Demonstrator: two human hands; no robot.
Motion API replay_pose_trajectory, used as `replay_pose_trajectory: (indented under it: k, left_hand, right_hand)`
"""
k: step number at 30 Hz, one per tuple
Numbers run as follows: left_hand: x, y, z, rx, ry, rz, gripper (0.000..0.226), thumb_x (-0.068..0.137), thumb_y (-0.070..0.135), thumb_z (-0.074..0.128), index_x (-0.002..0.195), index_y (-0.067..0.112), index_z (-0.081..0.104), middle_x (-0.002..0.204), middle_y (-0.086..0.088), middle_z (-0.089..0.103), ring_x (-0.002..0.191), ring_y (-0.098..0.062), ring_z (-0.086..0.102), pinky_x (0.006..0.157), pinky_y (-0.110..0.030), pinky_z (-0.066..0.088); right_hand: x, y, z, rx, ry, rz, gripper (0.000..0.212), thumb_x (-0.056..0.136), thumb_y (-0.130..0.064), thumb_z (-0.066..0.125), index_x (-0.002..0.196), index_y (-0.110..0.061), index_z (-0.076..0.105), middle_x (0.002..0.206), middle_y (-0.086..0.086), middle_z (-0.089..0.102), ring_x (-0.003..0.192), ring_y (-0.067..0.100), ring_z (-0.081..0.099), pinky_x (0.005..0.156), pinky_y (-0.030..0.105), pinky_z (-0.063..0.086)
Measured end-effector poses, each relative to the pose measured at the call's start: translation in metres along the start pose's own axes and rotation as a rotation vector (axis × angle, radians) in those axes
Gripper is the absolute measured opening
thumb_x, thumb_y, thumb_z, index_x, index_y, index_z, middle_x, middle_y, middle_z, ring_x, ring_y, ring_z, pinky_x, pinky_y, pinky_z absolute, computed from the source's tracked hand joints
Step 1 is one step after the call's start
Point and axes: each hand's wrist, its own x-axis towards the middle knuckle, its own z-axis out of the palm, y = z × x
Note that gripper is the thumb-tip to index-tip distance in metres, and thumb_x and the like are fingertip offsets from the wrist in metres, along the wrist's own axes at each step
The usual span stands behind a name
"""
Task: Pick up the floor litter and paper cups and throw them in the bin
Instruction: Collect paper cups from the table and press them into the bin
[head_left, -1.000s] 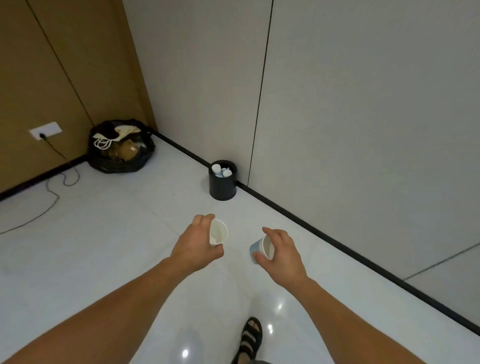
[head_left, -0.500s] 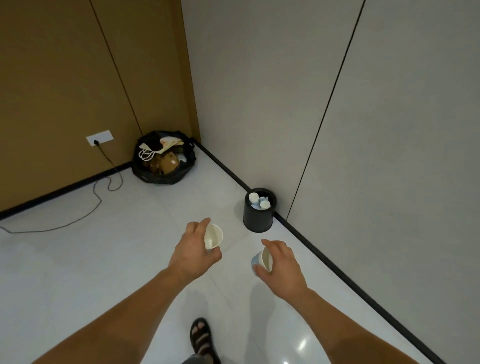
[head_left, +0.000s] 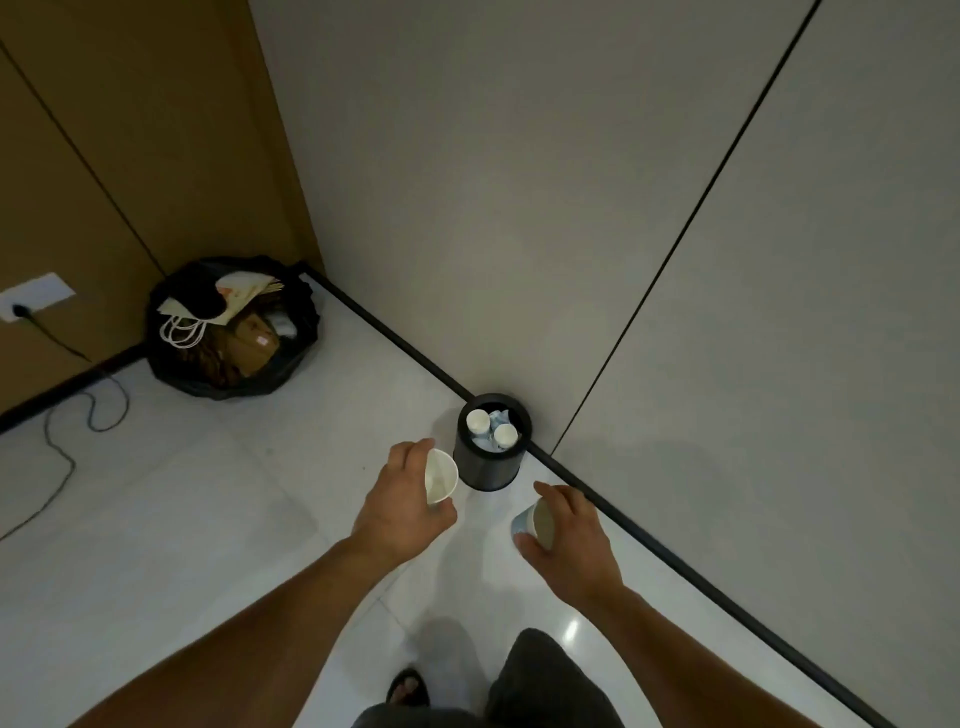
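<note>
White cup (head_left: 440, 477), blue cup (head_left: 535, 525), mouths tipped rightward

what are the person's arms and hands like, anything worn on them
Both arms are bare: no sleeve shows on the left forearm or the right forearm down to the frame's bottom edge. The left hand and right hand are ungloved, with no watch, ring or wristband visible.

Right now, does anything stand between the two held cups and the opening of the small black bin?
Nothing visible does. The left hand holds a white cup beside the black bin; the right hand holds a blue cup nearby. Two cups sit inside the bin.
</note>
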Motion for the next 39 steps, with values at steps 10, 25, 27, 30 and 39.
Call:
replay_pose_trajectory:
  k: [10, 25, 27, 30, 39]
  left_hand:
    - [0.192, -0.014, 0.043, 0.035, -0.157, 0.022, 0.08, 0.077, 0.034, 0.074, 0.141, 0.026, 0.028, 0.138, 0.003, 0.033, 0.118, -0.018, 0.045, 0.09, -0.029, 0.051]
    - [0.453, -0.168, 0.293, -0.08, -0.282, 0.067, 0.079, 0.082, 0.027, 0.072, 0.147, 0.021, 0.027, 0.138, -0.006, 0.035, 0.122, -0.019, 0.046, 0.089, -0.025, 0.051]
    - [0.465, -0.188, 0.325, -0.095, -0.285, 0.076, 0.079, 0.082, 0.024, 0.072, 0.147, 0.019, 0.028, 0.138, -0.008, 0.035, 0.121, -0.022, 0.047, 0.089, -0.032, 0.053]
    - [0.476, -0.21, 0.362, -0.11, -0.294, 0.101, 0.077, 0.081, 0.025, 0.071, 0.147, 0.016, 0.03, 0.137, -0.01, 0.036, 0.122, -0.025, 0.045, 0.089, -0.037, 0.054]
    - [0.491, -0.239, 0.414, 0.23, -0.286, 0.191, 0.082, 0.074, 0.04, 0.069, 0.144, 0.017, 0.033, 0.144, -0.013, 0.036, 0.136, -0.033, 0.03, 0.105, -0.049, 0.04]
  right_hand:
    - [0.167, 0.031, 0.041, 0.067, -0.016, 0.133, 0.068, 0.086, -0.053, 0.064, 0.143, -0.025, 0.039, 0.141, -0.003, 0.043, 0.125, 0.013, 0.043, 0.095, 0.022, 0.044]
    - [0.451, 0.2, 0.252, -0.128, 0.003, 0.085, 0.058, 0.081, -0.035, 0.077, 0.128, -0.007, 0.056, 0.117, 0.012, 0.06, 0.102, 0.025, 0.061, 0.079, 0.03, 0.055]
    - [0.463, 0.22, 0.284, -0.14, -0.024, 0.108, 0.061, 0.082, -0.039, 0.074, 0.131, -0.009, 0.053, 0.12, 0.012, 0.059, 0.106, 0.026, 0.06, 0.082, 0.033, 0.056]
    - [0.47, 0.246, 0.318, -0.181, -0.038, 0.113, 0.062, 0.082, -0.04, 0.074, 0.132, -0.01, 0.053, 0.122, 0.013, 0.059, 0.107, 0.028, 0.059, 0.085, 0.032, 0.05]
    - [0.488, 0.295, 0.347, -0.47, -0.038, -0.019, 0.063, 0.084, -0.048, 0.061, 0.133, -0.01, 0.051, 0.132, 0.016, 0.055, 0.116, 0.037, 0.054, 0.101, 0.047, 0.041]
